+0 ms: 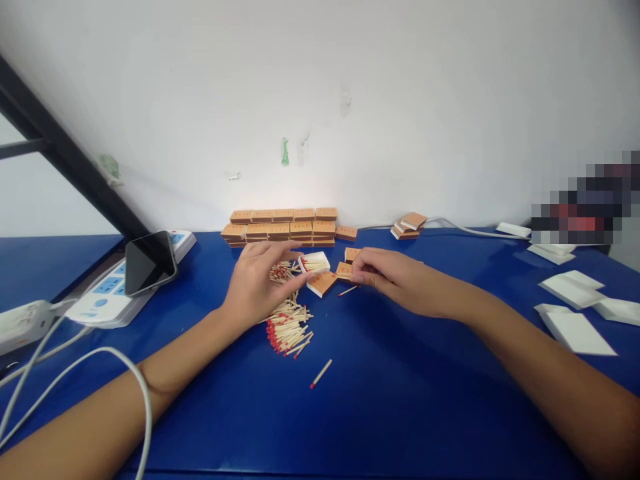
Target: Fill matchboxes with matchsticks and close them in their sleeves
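My left hand hovers over a heap of red-tipped matches on the blue table, and its fingers pinch a small bunch of matches next to an open white matchbox tray. An orange matchbox sleeve lies just in front of that tray. My right hand rests on the table to the right, fingertips closed on an orange matchbox. One loose match lies under that hand and another match lies nearer to me.
Stacked orange matchboxes line the wall, with a smaller pile to the right. A phone leans on a white power strip at left, with cables over my left arm. White packets lie at right.
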Demonstrator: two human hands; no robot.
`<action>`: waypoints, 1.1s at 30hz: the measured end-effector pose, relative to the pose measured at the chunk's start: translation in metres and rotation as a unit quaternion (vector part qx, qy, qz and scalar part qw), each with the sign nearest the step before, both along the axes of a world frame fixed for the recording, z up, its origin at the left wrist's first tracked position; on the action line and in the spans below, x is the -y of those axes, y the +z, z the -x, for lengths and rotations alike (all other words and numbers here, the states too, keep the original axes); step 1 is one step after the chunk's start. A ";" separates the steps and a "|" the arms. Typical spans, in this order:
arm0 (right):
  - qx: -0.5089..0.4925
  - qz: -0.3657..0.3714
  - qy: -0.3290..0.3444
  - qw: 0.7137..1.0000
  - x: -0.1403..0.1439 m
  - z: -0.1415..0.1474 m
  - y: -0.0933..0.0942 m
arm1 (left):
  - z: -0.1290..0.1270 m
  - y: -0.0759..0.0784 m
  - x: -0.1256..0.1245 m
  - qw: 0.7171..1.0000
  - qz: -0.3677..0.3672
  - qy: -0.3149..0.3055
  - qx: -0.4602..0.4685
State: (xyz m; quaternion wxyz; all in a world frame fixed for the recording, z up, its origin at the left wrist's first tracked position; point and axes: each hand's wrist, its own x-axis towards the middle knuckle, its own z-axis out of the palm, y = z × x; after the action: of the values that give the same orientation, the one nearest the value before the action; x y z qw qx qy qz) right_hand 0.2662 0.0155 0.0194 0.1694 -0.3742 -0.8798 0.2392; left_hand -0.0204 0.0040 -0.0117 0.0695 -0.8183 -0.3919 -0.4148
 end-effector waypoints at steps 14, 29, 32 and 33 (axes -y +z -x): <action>0.007 -0.176 -0.024 0.984 0.014 0.023 -0.011 | -0.012 0.002 0.014 0.996 0.009 -0.085 -0.005; 0.077 -0.046 -0.020 0.996 0.000 0.005 -0.020 | -0.004 0.001 0.005 1.000 -0.008 -0.026 0.013; 0.114 -0.039 -0.034 0.992 0.001 0.008 -0.023 | -0.004 0.001 0.005 1.000 -0.011 -0.025 0.009; 0.126 -0.039 -0.038 0.990 0.002 0.009 -0.023 | -0.004 0.001 0.005 1.000 -0.011 -0.025 0.008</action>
State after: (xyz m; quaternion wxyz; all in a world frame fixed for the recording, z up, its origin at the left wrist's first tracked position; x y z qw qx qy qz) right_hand 0.2570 0.0130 -0.0035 0.0806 -0.4278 -0.8879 0.1488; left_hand -0.0166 -0.0012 -0.0104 0.0654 -0.8235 -0.3675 -0.4273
